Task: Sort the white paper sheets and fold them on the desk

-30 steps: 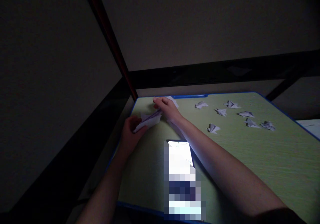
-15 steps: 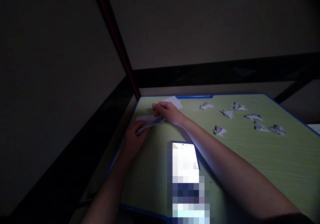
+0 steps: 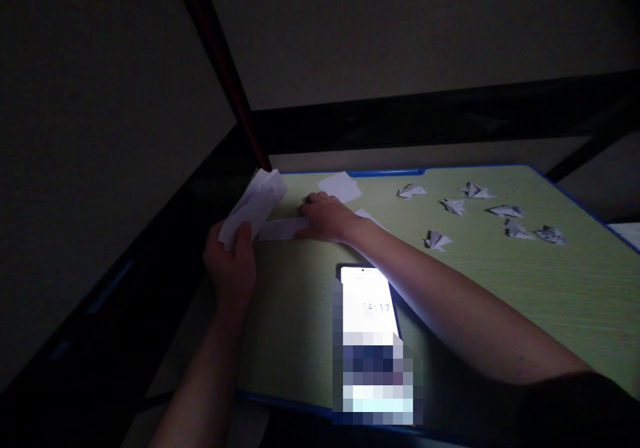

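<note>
My left hand (image 3: 233, 261) is closed around a bundle of folded white paper (image 3: 257, 205), thumb in front, raised at the table's left edge. Lower and to the right, a strip of white paper (image 3: 280, 229) lies on the table. My right hand (image 3: 327, 217) rests palm down over that strip's right end, thumb and fingers apart and bent toward the tabletop. Its palm side is hidden. Just behind it lie some square white sheets (image 3: 340, 187). Another piece of white paper (image 3: 370, 218) shows partly behind my right wrist.
A lit phone (image 3: 367, 301), partly pixelated, lies in front of my right forearm. Several folded paper figures, including a near one (image 3: 437, 240), are spread over the right of the green table (image 3: 500, 288). Dark wall trim borders the table's back and left.
My left hand has lifted the paper bundle up and to the left. My right hand has let go of the bundle and lowered onto the strip. The view has tilted slightly.
</note>
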Available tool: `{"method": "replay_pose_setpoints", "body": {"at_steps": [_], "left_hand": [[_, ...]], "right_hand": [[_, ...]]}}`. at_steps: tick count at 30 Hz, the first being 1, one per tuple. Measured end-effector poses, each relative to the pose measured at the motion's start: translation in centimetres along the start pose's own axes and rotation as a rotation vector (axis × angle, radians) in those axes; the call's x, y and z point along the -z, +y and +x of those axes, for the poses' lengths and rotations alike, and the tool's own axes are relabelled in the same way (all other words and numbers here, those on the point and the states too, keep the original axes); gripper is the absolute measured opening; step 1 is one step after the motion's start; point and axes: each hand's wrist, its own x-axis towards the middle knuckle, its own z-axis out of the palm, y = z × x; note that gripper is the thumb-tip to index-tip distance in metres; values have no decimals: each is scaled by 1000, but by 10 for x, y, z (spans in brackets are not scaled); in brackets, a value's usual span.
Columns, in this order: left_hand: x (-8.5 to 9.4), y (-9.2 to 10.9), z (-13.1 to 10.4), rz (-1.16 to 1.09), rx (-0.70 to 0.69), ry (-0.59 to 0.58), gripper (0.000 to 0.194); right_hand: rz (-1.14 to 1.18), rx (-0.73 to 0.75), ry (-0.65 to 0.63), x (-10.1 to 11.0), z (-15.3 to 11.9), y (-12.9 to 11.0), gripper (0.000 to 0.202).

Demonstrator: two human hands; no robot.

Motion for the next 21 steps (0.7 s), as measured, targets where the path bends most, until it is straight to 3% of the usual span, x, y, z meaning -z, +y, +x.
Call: {"method": "replay_pose_setpoints", "body": {"at_steps": [5, 10, 15, 21], "left_hand": [[-4, -2, 2, 5, 25, -7, 34], [-7, -3, 4, -22, 60, -13, 32], [-9, -6, 10, -120, 157, 6, 34], [-13, -8, 7, -154, 195, -180, 35]], "right_hand": [[-23, -45, -26, 6, -2, 1, 43], [122, -5, 5, 14, -11, 9, 11], [314, 74, 52, 26, -26, 19, 2], [437, 231, 83, 28, -27, -5, 9]]}}
